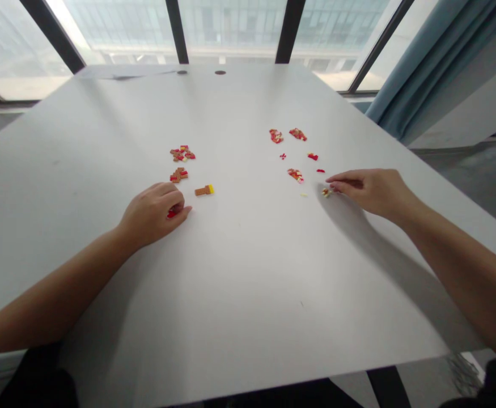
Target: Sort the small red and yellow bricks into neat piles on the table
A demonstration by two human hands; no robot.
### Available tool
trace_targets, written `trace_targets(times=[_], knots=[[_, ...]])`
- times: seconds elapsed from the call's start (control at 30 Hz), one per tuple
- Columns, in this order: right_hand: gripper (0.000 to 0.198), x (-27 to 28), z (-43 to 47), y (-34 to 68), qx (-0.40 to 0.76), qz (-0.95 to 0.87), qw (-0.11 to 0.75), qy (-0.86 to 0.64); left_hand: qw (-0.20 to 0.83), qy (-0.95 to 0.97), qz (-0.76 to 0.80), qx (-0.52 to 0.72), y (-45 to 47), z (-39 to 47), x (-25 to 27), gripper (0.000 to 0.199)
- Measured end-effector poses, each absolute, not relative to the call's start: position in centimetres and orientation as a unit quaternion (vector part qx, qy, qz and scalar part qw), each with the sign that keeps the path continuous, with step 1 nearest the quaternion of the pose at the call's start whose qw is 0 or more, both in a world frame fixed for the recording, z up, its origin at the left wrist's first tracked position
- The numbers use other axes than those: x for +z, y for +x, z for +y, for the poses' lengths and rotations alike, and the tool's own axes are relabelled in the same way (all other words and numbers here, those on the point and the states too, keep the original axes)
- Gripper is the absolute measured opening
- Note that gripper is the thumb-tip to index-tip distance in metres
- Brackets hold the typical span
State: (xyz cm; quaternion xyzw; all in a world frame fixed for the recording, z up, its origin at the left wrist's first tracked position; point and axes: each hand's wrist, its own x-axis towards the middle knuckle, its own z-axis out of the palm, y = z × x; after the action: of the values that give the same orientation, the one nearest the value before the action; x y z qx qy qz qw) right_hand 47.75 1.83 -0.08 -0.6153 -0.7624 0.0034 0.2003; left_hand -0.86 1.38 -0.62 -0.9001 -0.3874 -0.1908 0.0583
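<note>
My left hand (156, 215) is curled at the left, its fingers closed over small red toy bricks (172, 214) that they partly hide. Just right of that hand lies a brown brick assembly with a yellow end (204, 191). Over on the right side, my right hand (371, 190) reaches in with its index finger and thumb stretched out and slightly apart. Their tips are at a small heap of cream and brown pieces (326, 192). Whether those fingertips touch a piece is too small to tell.
Beyond my left hand are brown and red brick heaps (178, 175) (182, 153). Near my right hand lie mixed red piles (296, 175) (275, 136) (298, 134), red pieces (313, 156) and a pale piece (304, 195). The white table (239, 294) ends near windows.
</note>
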Motion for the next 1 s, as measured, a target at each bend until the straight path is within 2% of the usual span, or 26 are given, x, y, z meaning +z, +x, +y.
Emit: trace_targets(times=[0.2,0.43,0.83,1.0], knots=[[0.031,-0.1,1.3,46.4,0.07,-0.768,0.225,-0.595,0.055,-0.899,-0.39,-0.19,-0.9,1.4,-0.6,0.029],[0.029,-1.6,-0.7,44.8,-0.046,-0.797,0.247,-0.55,0.045,-0.897,-0.395,-0.192,-0.8,1.4,-0.5,0.03],[0.026,-1.7,-0.9,45.4,-0.06,-0.791,0.249,-0.556,0.044,-0.897,-0.396,-0.191,-0.8,1.4,-0.4,0.029],[0.027,0.6,-0.3,44.1,-0.102,-0.755,0.302,-0.573,0.043,-0.898,-0.398,-0.183,-0.8,1.4,-0.5,0.029]])
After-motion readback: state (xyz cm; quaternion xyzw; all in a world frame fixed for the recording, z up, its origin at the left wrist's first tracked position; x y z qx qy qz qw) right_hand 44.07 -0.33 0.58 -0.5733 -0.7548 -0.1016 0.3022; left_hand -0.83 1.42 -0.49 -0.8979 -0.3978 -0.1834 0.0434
